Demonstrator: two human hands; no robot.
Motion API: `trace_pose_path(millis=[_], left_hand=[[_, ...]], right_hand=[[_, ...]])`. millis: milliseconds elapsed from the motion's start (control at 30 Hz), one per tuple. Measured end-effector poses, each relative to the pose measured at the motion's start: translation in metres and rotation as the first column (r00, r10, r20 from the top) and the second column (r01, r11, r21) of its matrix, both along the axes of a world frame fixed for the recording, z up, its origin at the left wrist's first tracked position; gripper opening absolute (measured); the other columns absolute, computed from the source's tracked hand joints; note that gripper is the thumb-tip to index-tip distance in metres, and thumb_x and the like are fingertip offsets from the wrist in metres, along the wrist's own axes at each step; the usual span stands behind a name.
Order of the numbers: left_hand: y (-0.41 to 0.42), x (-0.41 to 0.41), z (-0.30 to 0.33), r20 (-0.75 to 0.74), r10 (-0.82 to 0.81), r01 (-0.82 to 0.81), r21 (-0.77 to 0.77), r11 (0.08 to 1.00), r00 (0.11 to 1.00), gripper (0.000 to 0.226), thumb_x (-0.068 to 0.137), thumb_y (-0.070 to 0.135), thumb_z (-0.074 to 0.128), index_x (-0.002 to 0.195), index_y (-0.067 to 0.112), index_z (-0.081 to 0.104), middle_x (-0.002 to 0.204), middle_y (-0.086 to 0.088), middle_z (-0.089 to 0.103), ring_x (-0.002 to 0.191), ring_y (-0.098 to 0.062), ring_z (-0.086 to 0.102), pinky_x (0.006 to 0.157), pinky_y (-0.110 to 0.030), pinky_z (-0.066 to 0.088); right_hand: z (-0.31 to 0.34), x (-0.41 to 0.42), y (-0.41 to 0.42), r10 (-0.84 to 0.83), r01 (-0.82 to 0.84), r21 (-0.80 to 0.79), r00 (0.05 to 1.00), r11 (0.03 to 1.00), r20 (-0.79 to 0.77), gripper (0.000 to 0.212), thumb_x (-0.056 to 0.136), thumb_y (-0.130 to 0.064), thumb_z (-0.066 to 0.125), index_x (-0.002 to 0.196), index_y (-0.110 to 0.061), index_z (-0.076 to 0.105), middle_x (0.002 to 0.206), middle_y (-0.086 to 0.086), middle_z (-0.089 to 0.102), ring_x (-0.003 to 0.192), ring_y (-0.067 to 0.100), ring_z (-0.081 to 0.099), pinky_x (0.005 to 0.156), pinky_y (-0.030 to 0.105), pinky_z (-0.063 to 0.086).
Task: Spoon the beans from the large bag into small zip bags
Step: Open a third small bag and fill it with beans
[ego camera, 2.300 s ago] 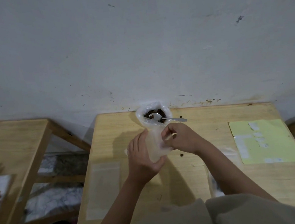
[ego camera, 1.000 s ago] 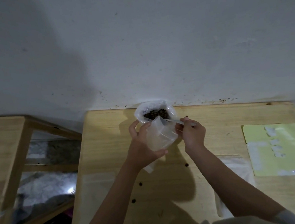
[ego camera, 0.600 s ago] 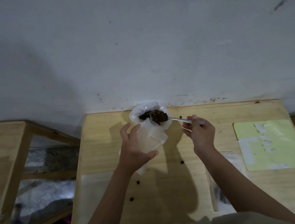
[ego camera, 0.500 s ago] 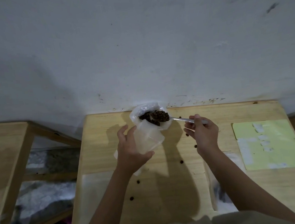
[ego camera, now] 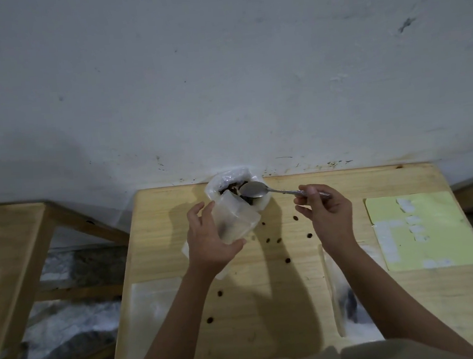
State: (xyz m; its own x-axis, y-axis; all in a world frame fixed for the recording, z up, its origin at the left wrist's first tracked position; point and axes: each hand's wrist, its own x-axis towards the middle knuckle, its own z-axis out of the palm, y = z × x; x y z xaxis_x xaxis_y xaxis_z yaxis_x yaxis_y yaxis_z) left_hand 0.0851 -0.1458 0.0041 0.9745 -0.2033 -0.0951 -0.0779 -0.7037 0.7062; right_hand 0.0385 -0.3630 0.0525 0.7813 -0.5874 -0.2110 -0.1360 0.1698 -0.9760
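Note:
The large clear bag of dark beans stands at the table's far edge against the wall. My left hand grips a small clear zip bag, mouth open and tilted toward the large bag. My right hand pinches the handle of a metal spoon. The spoon's bowl looks empty and hovers over the large bag, just above the small bag's mouth. Several loose beans lie scattered on the wooden table.
A yellow sheet with white labels lies at the right. Flat clear bags lie on the table at the near left and near right. Another wooden table stands left, across a gap. A grey wall rises behind.
The spoon held a heap of beans half a second ago; its bowl is now bare. More loose beans lie on the table. My left hand still holds the small bag.

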Motion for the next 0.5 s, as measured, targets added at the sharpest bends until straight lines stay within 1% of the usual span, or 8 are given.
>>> trace_pose_path(millis=[100, 167, 233, 300, 333, 400, 433, 500], left_hand=[[0.003, -0.001, -0.006, -0.014, 0.014, -0.014, -0.008, 1.0, 1.0, 0.108, 0.045, 0.061, 0.067, 0.137, 0.013, 0.036, 0.139, -0.001, 0.021, 0.115, -0.016, 0.04, 0.094, -0.04, 0.046], [0.005, 0.0, -0.01, -0.046, 0.015, -0.017, -0.041, 0.999, 0.999, 0.106, 0.046, 0.057, 0.071, 0.137, 0.014, 0.036, 0.137, 0.002, 0.022, 0.116, -0.013, 0.038, 0.094, -0.034, 0.043], [0.005, 0.002, -0.015, -0.094, -0.001, -0.008, -0.099, 0.995, 0.996, 0.1, 0.05, 0.044, 0.082, 0.134, 0.017, 0.036, 0.133, 0.006, 0.026, 0.119, -0.01, 0.037, 0.094, -0.027, 0.042], [0.004, 0.004, -0.019, -0.147, -0.017, -0.007, -0.159, 0.987, 0.989, 0.096, 0.053, 0.029, 0.089, 0.133, 0.021, 0.036, 0.129, 0.007, 0.031, 0.117, -0.007, 0.039, 0.092, -0.021, 0.042], [0.003, 0.004, -0.021, -0.168, -0.027, -0.003, -0.18, 0.984, 0.985, 0.098, 0.054, 0.025, 0.09, 0.134, 0.02, 0.035, 0.13, 0.007, 0.032, 0.117, -0.006, 0.039, 0.092, -0.021, 0.041], [0.002, 0.007, -0.026, -0.188, -0.052, 0.015, -0.192, 0.981, 0.981, 0.104, 0.053, 0.024, 0.092, 0.138, 0.015, 0.033, 0.131, 0.006, 0.033, 0.12, -0.007, 0.037, 0.095, -0.023, 0.039], [0.002, 0.009, -0.027, -0.193, -0.063, 0.027, -0.187, 0.982, 0.979, 0.106, 0.052, 0.027, 0.092, 0.139, 0.014, 0.033, 0.131, 0.006, 0.033, 0.12, -0.007, 0.037, 0.094, -0.022, 0.038], [0.002, 0.012, -0.028, -0.193, -0.087, 0.054, -0.168, 0.984, 0.977, 0.11, 0.049, 0.041, 0.087, 0.14, 0.013, 0.032, 0.129, 0.007, 0.031, 0.119, -0.007, 0.036, 0.091, -0.014, 0.035]], right_hand=[[-0.014, 0.007, 0.004, -0.002, -0.003, -0.111, 0.999, 0.994, -0.046, 0.014, 0.093, -0.014, 0.057, 0.088, -0.017, 0.07, 0.08, 0.005, 0.071, 0.075, 0.015, 0.069, 0.07, 0.029, 0.058], [-0.027, 0.012, 0.011, 0.007, -0.026, -0.222, 0.996, 0.975, -0.084, 0.011, 0.092, -0.017, 0.059, 0.093, -0.017, 0.071, 0.078, 0.003, 0.071, 0.075, 0.013, 0.07, 0.069, 0.028, 0.058], [-0.039, 0.018, 0.02, 0.011, -0.044, -0.293, 0.993, 0.955, -0.115, 0.014, 0.092, -0.019, 0.06, 0.097, -0.013, 0.071, 0.078, 0.005, 0.071, 0.077, 0.015, 0.069, 0.067, 0.03, 0.056], [-0.048, 0.025, 0.029, 0.003, -0.052, -0.308, 0.988, 0.95, -0.157, 0.016, 0.093, -0.02, 0.059, 0.097, -0.011, 0.071, 0.076, 0.004, 0.071, 0.077, 0.018, 0.069, 0.069, 0.031, 0.055], [-0.052, 0.028, 0.032, -0.003, -0.053, -0.295, 0.983, 0.954, -0.186, 0.015, 0.093, -0.021, 0.059, 0.094, -0.012, 0.071, 0.073, 0.002, 0.07, 0.076, 0.018, 0.07, 0.071, 0.034, 0.056], [-0.058, 0.036, 0.037, -0.031, -0.017, -0.193, 0.97, 0.981, -0.241, 0.016, 0.093, -0.02, 0.058, 0.082, -0.019, 0.07, 0.068, 0.0, 0.07, 0.072, 0.019, 0.07, 0.075, 0.041, 0.058], [-0.06, 0.041, 0.039, -0.048, 0.013, -0.128, 0.96, 0.992, -0.274, 0.021, 0.093, -0.019, 0.058, 0.075, -0.022, 0.068, 0.067, 0.002, 0.07, 0.071, 0.021, 0.07, 0.076, 0.044, 0.058], [-0.063, 0.05, 0.042, -0.075, 0.072, -0.02, 0.937, 0.997, -0.342, 0.032, 0.092, -0.017, 0.058, 0.062, -0.024, 0.068, 0.066, 0.006, 0.07, 0.071, 0.026, 0.07, 0.077, 0.048, 0.058]])
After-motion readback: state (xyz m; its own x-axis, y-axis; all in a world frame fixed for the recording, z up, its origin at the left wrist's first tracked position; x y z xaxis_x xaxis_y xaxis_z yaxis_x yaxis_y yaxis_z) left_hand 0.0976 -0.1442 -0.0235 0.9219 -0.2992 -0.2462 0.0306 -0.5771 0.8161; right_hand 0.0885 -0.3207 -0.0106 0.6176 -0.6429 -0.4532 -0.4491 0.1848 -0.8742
